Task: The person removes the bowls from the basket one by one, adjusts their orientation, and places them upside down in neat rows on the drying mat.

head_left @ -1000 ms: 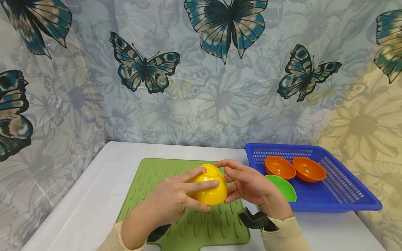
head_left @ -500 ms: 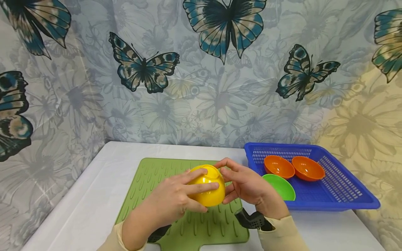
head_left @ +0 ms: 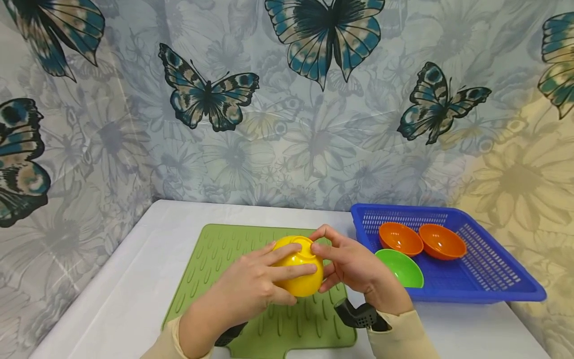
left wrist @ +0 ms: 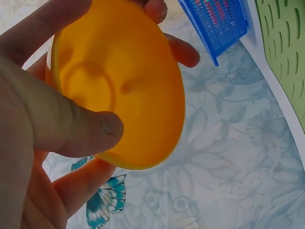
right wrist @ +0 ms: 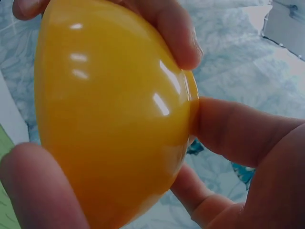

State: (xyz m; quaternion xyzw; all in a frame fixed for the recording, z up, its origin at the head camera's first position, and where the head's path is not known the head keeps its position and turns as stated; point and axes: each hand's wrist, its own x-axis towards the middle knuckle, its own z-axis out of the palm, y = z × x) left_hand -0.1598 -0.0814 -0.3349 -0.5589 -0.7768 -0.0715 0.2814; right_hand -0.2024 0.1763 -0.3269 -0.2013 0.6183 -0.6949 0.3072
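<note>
A glossy yellow bowl (head_left: pixel 302 286) is held in the air above a green mat, tipped so its foot ring faces up and away. My left hand (head_left: pixel 255 281) grips it, fingers spread over the outside. In the left wrist view the thumb (left wrist: pixel 90 129) presses into the bowl's smooth inner side (left wrist: pixel 147 105). My right hand (head_left: pixel 354 262) is at the bowl's right side, thumb and forefinger at the foot ring. The right wrist view shows a thumb (right wrist: pixel 233 126) against the base of the bowl (right wrist: pixel 114 105); the inside is hidden there.
The green mat (head_left: pixel 309 326) with raised drop-shaped ridges lies on a white table (head_left: pixel 116 279). To the right stands a blue perforated basket (head_left: pixel 484 279) holding two orange bowls (head_left: pixel 400 239) and a green bowl (head_left: pixel 401 269). A butterfly-print cloth (head_left: pixel 287 164) hangs behind.
The right thumb has moved left onto the yellow bowl's foot ring. The bowl has tilted slightly, its base turning a little toward the head camera. The left hand keeps its grip.
</note>
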